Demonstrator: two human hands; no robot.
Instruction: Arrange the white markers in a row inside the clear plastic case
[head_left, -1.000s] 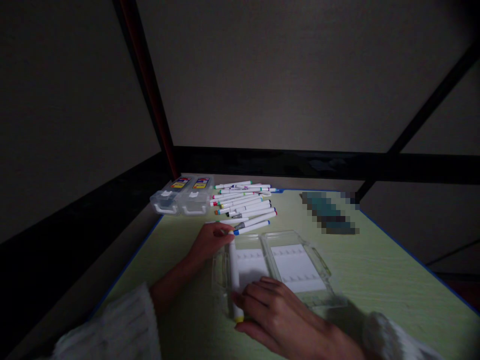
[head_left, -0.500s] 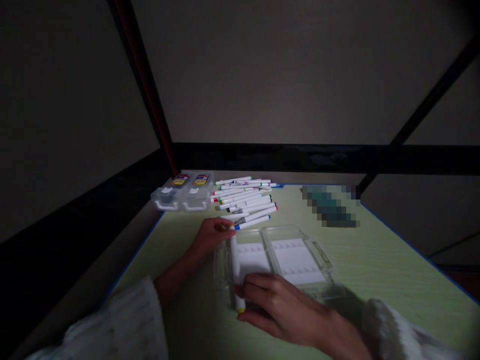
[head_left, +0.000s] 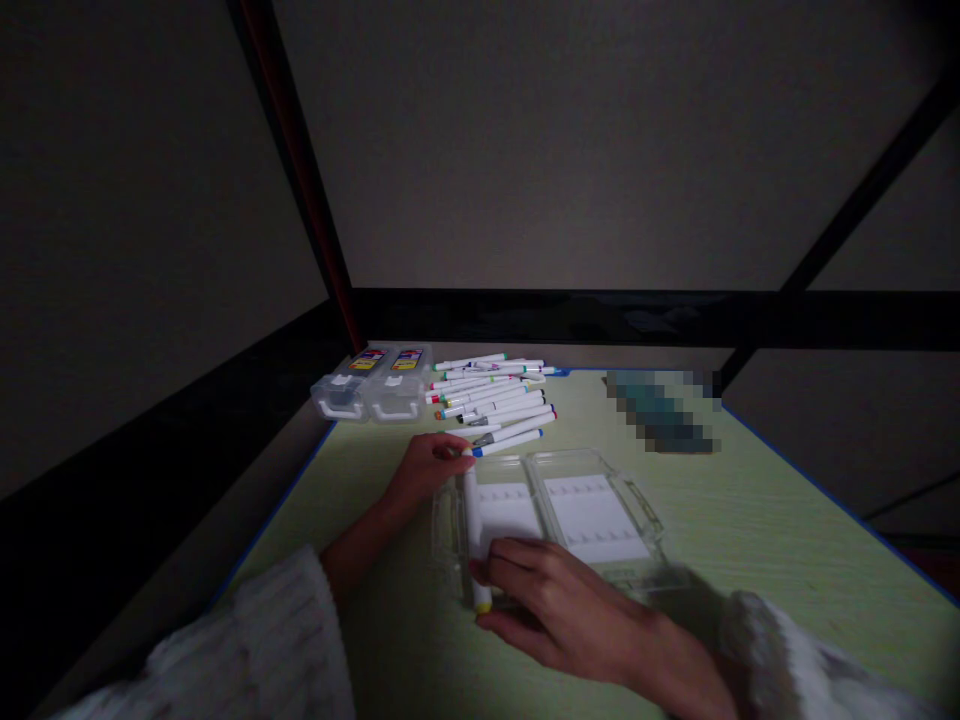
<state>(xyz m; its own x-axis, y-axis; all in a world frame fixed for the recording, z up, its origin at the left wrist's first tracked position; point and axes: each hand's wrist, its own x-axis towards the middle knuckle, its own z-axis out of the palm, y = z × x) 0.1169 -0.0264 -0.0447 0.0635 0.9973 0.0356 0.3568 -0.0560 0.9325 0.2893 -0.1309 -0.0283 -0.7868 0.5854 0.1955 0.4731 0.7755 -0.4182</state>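
Note:
A white marker with a yellow near cap lies along the left side of an open clear plastic case on the pale green table. My left hand pinches the marker's far end. My right hand curls its fingers over the near end by the yellow cap. Both wrists wear white knitted sleeves. Inside the case lie two white ribbed trays, and I see no other markers in them.
A pile of several white markers with coloured caps lies beyond the case. Two closed clear cases with coloured labels stand at the far left corner. A blurred dark object rests at the far right. The table's blue edge runs along the left.
Both hands have kept hold of the marker and pressed it slightly further into the case's left side. The view has shifted a little.

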